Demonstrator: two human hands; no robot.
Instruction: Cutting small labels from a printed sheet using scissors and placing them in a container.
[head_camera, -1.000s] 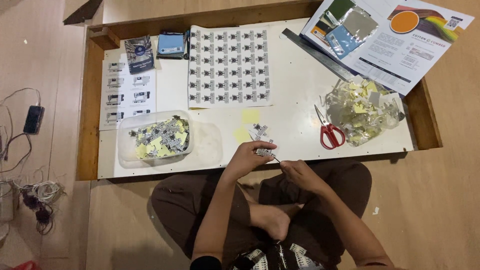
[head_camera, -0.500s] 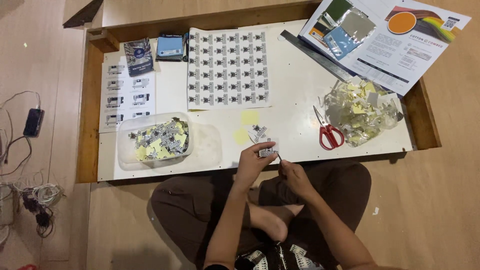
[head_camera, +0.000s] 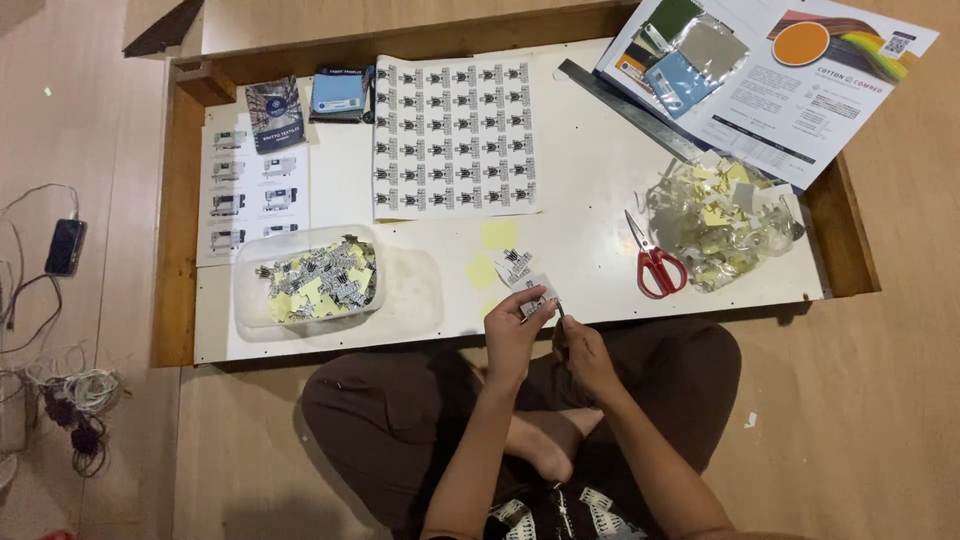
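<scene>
Your left hand (head_camera: 512, 335) pinches a small white printed paper sticker (head_camera: 535, 297) at frame centre; your right hand (head_camera: 583, 350) grips its edge.

Red-handled scissors (head_camera: 655, 262) on white tabletop (head_camera: 590, 180), beside clear plastic bag of paper scraps (head_camera: 720, 215). Long grey metal ruler (head_camera: 628, 108) lies diagonal near glossy printed brochure (head_camera: 800, 90). Clear plastic tub of cut labels (head_camera: 315, 280) at left. Black phone (head_camera: 65, 246) on floor.
</scene>
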